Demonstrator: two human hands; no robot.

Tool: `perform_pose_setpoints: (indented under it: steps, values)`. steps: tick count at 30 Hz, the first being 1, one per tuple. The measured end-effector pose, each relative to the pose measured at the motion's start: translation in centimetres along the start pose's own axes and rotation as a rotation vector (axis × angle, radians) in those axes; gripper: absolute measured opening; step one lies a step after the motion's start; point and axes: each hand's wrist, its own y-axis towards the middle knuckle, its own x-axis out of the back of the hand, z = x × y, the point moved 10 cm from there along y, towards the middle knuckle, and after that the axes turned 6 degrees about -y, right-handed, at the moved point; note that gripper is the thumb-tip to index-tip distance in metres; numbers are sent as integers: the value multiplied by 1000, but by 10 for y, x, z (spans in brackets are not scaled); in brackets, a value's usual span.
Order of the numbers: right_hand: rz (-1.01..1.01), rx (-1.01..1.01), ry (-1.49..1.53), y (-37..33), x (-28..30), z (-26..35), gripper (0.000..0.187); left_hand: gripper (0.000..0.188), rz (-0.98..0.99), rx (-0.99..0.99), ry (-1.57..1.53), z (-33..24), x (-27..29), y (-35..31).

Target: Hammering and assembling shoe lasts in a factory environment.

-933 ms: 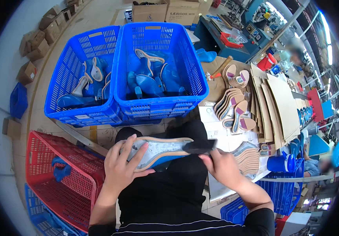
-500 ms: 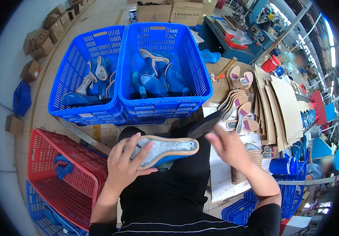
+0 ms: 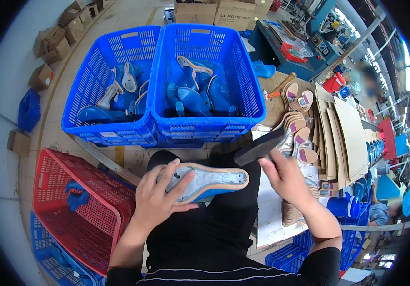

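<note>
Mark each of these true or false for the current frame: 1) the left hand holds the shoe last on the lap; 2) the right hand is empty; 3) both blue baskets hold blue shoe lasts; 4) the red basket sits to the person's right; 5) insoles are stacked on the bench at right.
1) True: the left hand grips the shoe last, sole side up, over the lap.
2) False: the right hand holds a dark block-shaped tool raised above the last's end.
3) True: the left blue basket and right blue basket both hold them.
4) False: the red basket is on the left.
5) True: insoles are stacked there.
</note>
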Motion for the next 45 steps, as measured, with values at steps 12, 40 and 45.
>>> perform_pose_setpoints:
  steps: [12, 40, 45]
  values:
    - [45, 43, -75, -20, -20, -15, 28, 82, 3, -25, -41, 5, -2, 5]
    - [-478, -708, -5, -115, -152, -280, 40, 61, -306, 284, -828, 76, 17, -78]
    - [-717, -273, -20, -88, -100, -169, 51, 59, -607, 409, -1616, 91, -65, -118]
